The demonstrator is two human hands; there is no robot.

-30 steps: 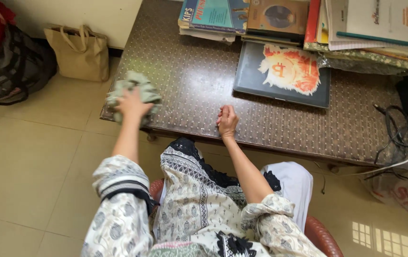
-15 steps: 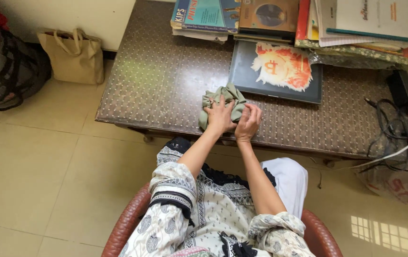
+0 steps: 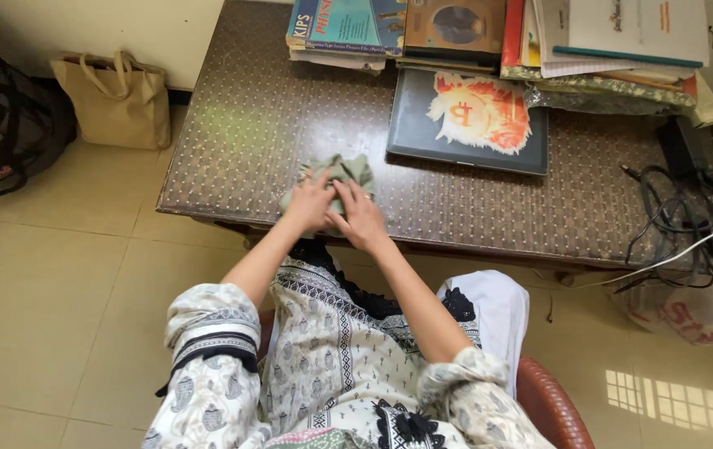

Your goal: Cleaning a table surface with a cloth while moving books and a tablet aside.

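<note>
Cloth (image 3: 341,170) now further left, bunched under both hands' closed fingers (image 3: 317,193), near table (image 3: 232,133) edge.

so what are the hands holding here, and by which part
Both the left hand and the right hand press on a bunched green cloth, gripping its near edge on the table.

We saw a grey-green cloth (image 3: 341,172) on a brown table (image 3: 248,125) patterned with small pale dots. Far right lay a dark grey laptop (image 3: 423,125) with an orange and cream picture. A tan bag (image 3: 114,101) stood far left on the beige floor (image 3: 66,291). Our sleeves (image 3: 207,333) were cream with black print.
</note>
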